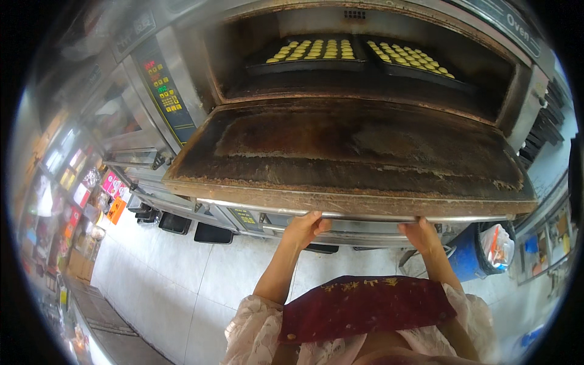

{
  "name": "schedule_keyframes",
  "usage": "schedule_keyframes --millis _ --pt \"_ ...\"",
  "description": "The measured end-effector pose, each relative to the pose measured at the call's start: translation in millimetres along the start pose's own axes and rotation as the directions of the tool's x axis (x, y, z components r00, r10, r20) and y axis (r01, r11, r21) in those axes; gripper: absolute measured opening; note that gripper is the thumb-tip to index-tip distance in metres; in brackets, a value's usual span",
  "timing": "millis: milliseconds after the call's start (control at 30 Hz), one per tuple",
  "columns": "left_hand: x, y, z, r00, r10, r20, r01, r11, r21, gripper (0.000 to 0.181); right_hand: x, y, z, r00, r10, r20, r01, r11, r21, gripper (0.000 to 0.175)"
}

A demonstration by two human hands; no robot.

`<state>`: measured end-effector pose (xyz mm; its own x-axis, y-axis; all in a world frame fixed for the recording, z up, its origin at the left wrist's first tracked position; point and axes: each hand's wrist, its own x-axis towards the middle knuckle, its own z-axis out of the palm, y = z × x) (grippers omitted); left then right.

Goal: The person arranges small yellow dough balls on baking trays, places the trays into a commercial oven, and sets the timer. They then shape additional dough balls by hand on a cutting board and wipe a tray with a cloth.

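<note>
Both hands grip the long metal handle bar (365, 218) along the front edge of a lowered oven door (346, 146). My left hand (305, 229) holds it near the middle, thumb on top and fingers curled beneath. Farther right, my right hand (420, 233) has the same hold. The door's inner face lies tilted down, brown and scorched. Behind it, the oven chamber (310, 84) is exposed. Inside, a left dark baking tray (305, 67) and a right one (415, 73) stand side by side, each bearing rows of small round yellow dough pieces (319, 49).
A lit control panel (166, 93) is left of the chamber. Dark trays (213, 232) rest on the tiled floor (178, 269) under the oven. A blue bin (467, 253) with a bag stands at right. Shelves with packages (75, 196) line the left side.
</note>
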<state>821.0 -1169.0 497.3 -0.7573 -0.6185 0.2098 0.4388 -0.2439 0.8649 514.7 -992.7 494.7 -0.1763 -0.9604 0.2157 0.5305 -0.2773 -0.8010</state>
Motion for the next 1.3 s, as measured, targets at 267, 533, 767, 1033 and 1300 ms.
schedule_keyframes --millis 267,533,767,1033,1300 --pt "20.2 108.5 66.2 0.916 0.296 0.27 -0.321 0.946 0.052 0.07 49.9 -84.2 77.3 0.828 -0.364 0.426 0.424 0.904 -0.051 0.044" --pt "49.5 109.2 71.5 0.948 0.313 0.049 -0.299 0.834 0.464 0.037 201.4 -227.5 134.8 0.733 -0.479 0.483 0.265 0.855 0.446 0.023" --pt "22.6 -2.5 28.2 0.947 0.144 -0.287 -0.133 0.989 0.057 0.037 178.4 -86.7 199.2 0.808 -0.465 0.362 0.584 0.551 -0.596 0.054" --pt "5.4 -73.0 6.5 0.929 0.368 0.048 -0.278 0.776 -0.566 0.051 126.4 114.1 149.7 0.349 -0.165 0.923 0.936 0.108 -0.334 0.05" --pt "-15.6 96.7 19.9 0.912 0.378 -0.156 -0.394 0.915 -0.085 0.059 205.1 -3.4 163.0 0.497 -0.334 0.801 0.724 -0.35 -0.595 0.036"
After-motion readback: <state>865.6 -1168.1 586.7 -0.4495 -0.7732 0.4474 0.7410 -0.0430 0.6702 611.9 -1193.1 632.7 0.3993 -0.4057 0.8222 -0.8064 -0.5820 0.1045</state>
